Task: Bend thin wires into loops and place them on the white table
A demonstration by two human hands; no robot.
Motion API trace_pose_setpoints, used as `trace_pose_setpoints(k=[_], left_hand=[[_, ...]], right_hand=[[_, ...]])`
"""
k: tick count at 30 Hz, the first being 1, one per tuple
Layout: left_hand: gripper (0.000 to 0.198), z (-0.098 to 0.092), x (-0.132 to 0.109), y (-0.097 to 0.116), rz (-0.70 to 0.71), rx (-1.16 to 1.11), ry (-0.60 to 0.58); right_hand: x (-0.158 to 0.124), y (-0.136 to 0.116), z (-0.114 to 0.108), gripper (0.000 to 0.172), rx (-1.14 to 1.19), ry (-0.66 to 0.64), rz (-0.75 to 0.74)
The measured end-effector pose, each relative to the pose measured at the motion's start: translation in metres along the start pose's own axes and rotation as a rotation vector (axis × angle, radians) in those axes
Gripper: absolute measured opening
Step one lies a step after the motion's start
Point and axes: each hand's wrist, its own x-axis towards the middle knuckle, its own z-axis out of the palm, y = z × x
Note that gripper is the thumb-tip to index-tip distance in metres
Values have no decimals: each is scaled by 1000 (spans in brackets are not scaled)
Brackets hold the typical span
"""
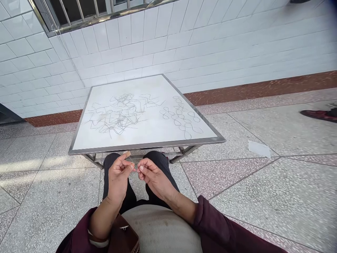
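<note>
Both hands meet above my lap, just in front of the table's near edge. My left hand (118,177) is closed in a pinch of thumb and forefinger on a thin wire (130,158), of which only a small curved bit shows. My right hand (155,177) pinches close beside it, fingertips nearly touching the left ones, apparently on the same wire; the fingers hide most of it. On the white table (147,143) lies a loose tangle of bent thin wires (122,117) at the left. Several wires shaped into rounded loops (180,114) are spread at the right.
A white tiled wall (147,45) stands behind the table, with a barred window (79,14) at upper left. On the speckled floor to the right lies a pale flat piece (259,149). A person's dark red shoe (319,115) shows at the right edge.
</note>
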Motion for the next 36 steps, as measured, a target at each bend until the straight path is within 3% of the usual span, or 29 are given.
trace_pose_setpoints(k=[5, 10, 19, 25, 30, 36], left_hand=[[44, -1, -1, -1, 18, 56, 1], [44, -1, -2, -2, 14, 84, -56], [41, -2, -2, -11, 13, 133, -80], [51, -6, -2, -7, 2, 163, -54], [71, -6, -5, 3, -65, 182, -129], [68, -5, -6, 9, -163, 164, -165]], right_hand=[[0, -2, -4, 26, 36, -41, 59], [-3, -5, -1, 27, -34, 8, 23], [-6, 3, -2, 32, -464, 79, -104], [0, 0, -9, 25, -628, -13, -199], [2, -9, -10, 21, -537, -97, -187], [0, -6, -10, 20, -347, -149, -109]])
